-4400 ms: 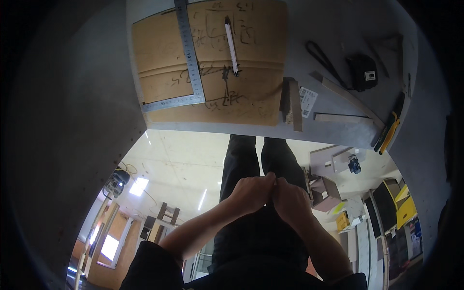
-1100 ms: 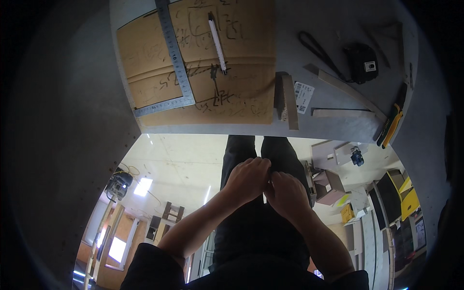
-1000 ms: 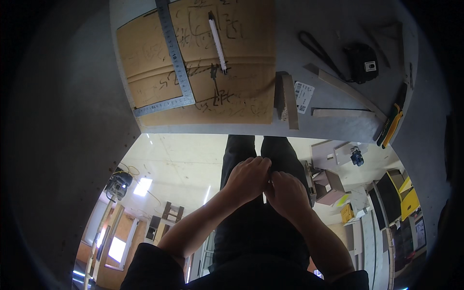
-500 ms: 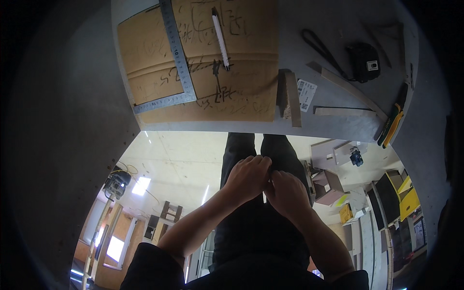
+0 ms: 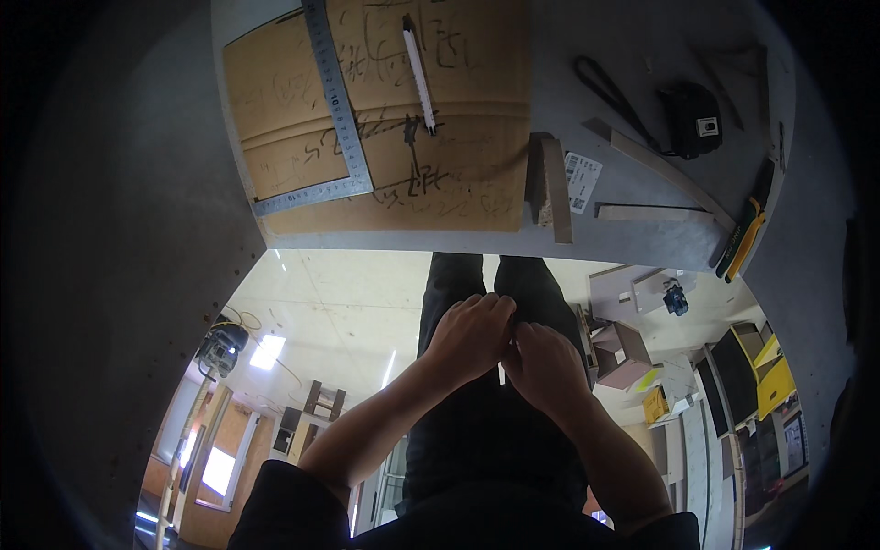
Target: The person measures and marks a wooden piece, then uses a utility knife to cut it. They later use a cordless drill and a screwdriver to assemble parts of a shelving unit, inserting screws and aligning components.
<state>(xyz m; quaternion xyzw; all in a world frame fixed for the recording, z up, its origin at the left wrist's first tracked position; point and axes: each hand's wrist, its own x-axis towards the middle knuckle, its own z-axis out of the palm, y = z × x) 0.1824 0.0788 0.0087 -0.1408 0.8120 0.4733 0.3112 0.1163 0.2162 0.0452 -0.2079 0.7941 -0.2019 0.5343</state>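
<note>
— What are the hands doing?

— Both are together below the near edge of the tabletop [image 5: 642,55], in front of the dark trousers [image 5: 486,431]. The left hand [image 5: 469,335] curls over from the left, fingers bent; the right hand [image 5: 543,365] meets it, knuckles up. A thin pale sliver [image 5: 500,374] shows between them.

— Holding it?

— Pinched between them, I'd judge; which grip has it, I can't tell.

— So which step?

— Fiddling with that small piece at waist height, away from the work. Next would call for lifting it up to the cardboard [image 5: 385,119].

— What's up there?

— A steel square [image 5: 335,110] and a white pen [image 5: 419,60] on the cardboard, wood strips [image 5: 555,179] to the right.
</note>
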